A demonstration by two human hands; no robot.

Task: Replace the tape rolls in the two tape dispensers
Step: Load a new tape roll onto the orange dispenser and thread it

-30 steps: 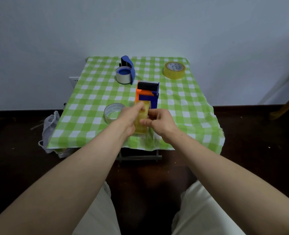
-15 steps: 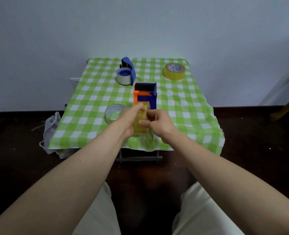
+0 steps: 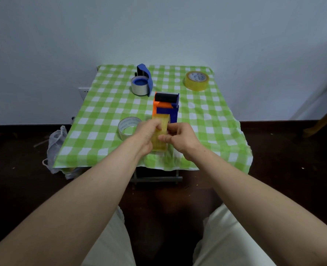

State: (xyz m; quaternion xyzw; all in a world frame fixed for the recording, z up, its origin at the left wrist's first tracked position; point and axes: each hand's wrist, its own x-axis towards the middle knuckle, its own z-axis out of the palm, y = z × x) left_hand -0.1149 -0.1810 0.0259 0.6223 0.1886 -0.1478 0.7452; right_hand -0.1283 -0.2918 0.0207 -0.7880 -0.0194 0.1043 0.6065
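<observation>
A white mesh bag [image 3: 55, 148] sits on the floor left of the checked tablecloth [image 3: 101, 104]. On the cloth lie a clear tape roll [image 3: 129, 127] and a blue dispenser [image 3: 145, 76] holding a silver roll [image 3: 139, 88]. The left hand [image 3: 145, 134] and right hand [image 3: 182, 139] both grip a yellowish tape roll [image 3: 158, 144] upright, just in front of the orange-and-blue dispenser [image 3: 166, 107]. A yellow roll [image 3: 196, 81] lies far right.

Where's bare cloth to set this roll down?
Widest bare patch: the tablecloth right of the orange-blue dispenser, nearer than the yellow roll. A narrower strip lies left of the blue dispenser. Crowded: the near middle, where the left hand, right hand, held roll and clear roll bunch.
</observation>
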